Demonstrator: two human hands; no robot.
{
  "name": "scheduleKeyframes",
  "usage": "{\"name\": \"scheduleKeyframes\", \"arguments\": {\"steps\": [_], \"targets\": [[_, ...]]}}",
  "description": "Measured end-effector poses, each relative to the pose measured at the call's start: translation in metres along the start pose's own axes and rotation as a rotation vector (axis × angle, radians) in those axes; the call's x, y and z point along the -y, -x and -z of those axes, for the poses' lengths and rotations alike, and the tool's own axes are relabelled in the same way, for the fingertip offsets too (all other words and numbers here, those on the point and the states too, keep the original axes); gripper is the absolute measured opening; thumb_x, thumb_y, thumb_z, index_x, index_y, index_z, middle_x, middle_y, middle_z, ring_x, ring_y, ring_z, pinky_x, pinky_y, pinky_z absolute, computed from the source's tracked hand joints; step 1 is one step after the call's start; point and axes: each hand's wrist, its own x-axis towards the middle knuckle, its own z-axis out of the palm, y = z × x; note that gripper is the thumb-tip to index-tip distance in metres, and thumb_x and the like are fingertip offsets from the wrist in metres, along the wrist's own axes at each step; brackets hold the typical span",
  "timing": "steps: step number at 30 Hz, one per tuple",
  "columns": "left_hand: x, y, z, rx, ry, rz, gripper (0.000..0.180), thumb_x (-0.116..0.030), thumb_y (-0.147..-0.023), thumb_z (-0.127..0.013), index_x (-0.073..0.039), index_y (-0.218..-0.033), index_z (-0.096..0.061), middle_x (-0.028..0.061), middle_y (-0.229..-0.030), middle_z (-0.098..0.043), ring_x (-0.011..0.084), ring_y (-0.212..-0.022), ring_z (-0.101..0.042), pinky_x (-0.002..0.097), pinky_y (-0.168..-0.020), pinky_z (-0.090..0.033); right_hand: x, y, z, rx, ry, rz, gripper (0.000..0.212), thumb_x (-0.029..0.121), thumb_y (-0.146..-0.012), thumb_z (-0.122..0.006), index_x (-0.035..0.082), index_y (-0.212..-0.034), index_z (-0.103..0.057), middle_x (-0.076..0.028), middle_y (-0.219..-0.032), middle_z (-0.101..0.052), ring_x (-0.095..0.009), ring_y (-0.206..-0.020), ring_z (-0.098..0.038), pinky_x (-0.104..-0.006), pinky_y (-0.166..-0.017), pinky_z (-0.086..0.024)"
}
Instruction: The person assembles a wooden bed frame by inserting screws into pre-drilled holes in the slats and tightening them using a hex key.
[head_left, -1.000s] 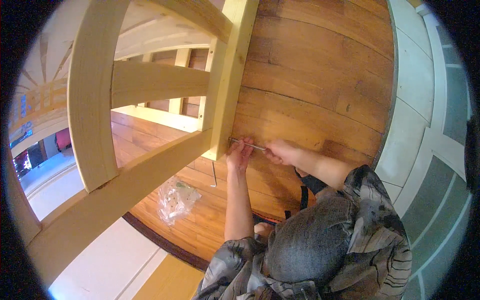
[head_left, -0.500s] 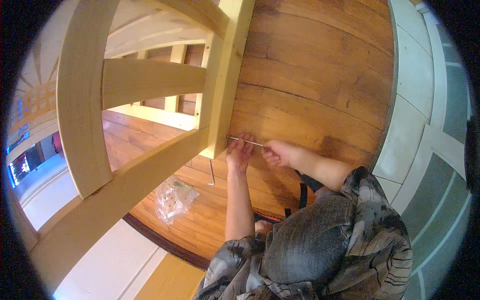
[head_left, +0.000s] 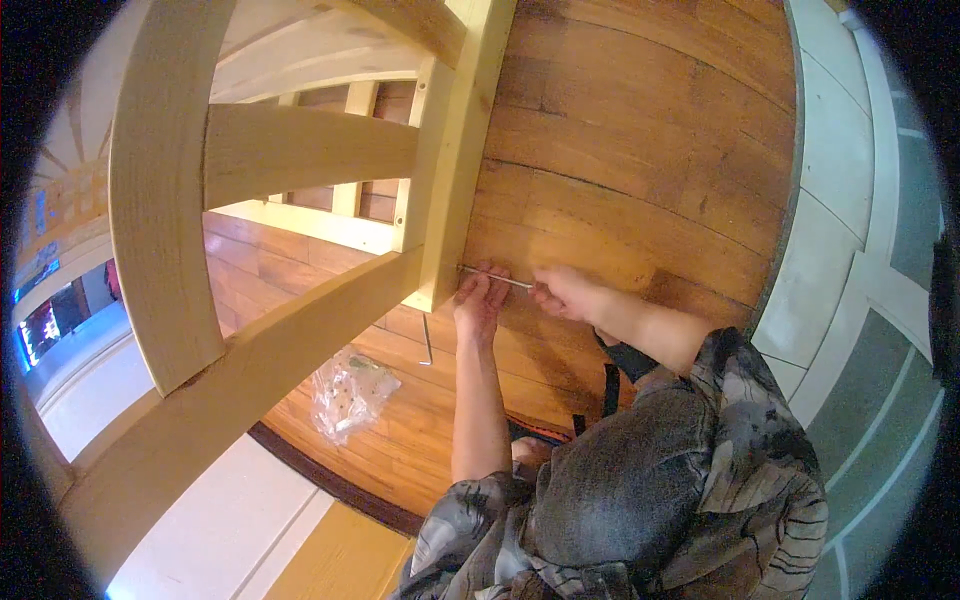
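A thin metal hex key (head_left: 515,281) runs from the side of a pale wooden post (head_left: 447,215) out to the right. My left hand (head_left: 477,302) has its fingers closed about the shaft close to the post. At the outer end my right hand (head_left: 566,292) is closed, fingers curled at the key's tip. Its inner end meets the post's side; the fastener there is too small to make out. Below the post's end, a second L-shaped hex key (head_left: 427,342) sticks out toward me.
A slatted wooden frame with a wide rail (head_left: 250,345) fills the left side. On the wooden floor (head_left: 620,150) lies a clear plastic bag (head_left: 350,395) with small pieces inside. White tiles (head_left: 830,240) and a white-framed panel door (head_left: 880,400) border the right.
My right hand has shifted slightly up and to the right at the key's outer end. The left hand stays by the post. The whole view has moved a little.
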Motion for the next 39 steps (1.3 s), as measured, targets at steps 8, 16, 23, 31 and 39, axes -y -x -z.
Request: {"name": "scheduleKeyframes", "arguments": {"steps": [8,16,23,31,39], "targets": [[0.002,-0.003,-0.006,-0.158,-0.020,-0.015,0.015,-0.008,-0.081,-0.046,0.000,-0.094,-0.048,0.0104,-0.090,-0.053,0.0226,-0.083,-0.055,0.0324,-0.074,-0.047,-0.006,0.029,-0.011,-0.301,0.977,0.609,0.030,0.033,-0.083,-0.040,0.003,-0.079,-0.043,-0.011,-0.060,-0.050,-0.019,-0.046,-0.048,-0.0309,-0.037,-0.036],[0.005,-0.006,0.001,-0.060,0.017,0.055,0.022,-0.012,-0.083,-0.045,-0.002,-0.103,-0.044,0.0103,-0.098,-0.051,0.0232,-0.093,-0.050,0.0331,-0.077,-0.044,-0.026,0.000,-0.010,-0.379,1.081,0.939,0.022,0.023,-0.083,-0.040,0.004,-0.074,-0.043,-0.011,-0.055,-0.048,-0.026,-0.047,-0.048,-0.0339,-0.042,-0.038],[0.005,-0.006,0.002,-0.149,-0.122,-0.006,0.019,-0.009,-0.082,-0.046,-0.001,-0.098,-0.046,0.0118,-0.096,-0.052,0.0253,-0.087,-0.053,0.0336,-0.075,-0.046,-0.005,0.018,-0.014,0.061,0.206,0.037,0.028,0.030,-0.084,-0.038,0.006,-0.071,-0.045,-0.003,-0.050,-0.041,-0.016,-0.037,-0.037,-0.0275,-0.034,-0.028],[0.001,-0.002,0.001,-0.146,-0.035,0.004,0.018,-0.009,-0.080,-0.050,0.000,-0.095,-0.049,0.0097,-0.087,-0.055,0.0224,-0.081,-0.057,0.0297,-0.067,-0.049,-0.005,0.008,-0.006,-0.213,0.649,0.589,0.030,0.033,-0.083,-0.040,0.006,-0.070,-0.046,-0.007,-0.054,-0.045,-0.021,-0.044,-0.043,-0.0311,-0.039,-0.033],[0.002,-0.004,0.004,-0.098,-0.103,-0.059,0.027,-0.014,-0.082,-0.047,0.001,-0.104,-0.045,0.0101,-0.091,-0.053,0.0221,-0.087,-0.052,0.0314,-0.070,-0.046,-0.001,0.011,-0.006,-0.161,0.561,0.288,0.033,0.035,-0.084,-0.036,0.006,-0.072,-0.045,-0.006,-0.052,-0.044,-0.018,-0.040,-0.042,-0.0312,-0.036,-0.033]]}}
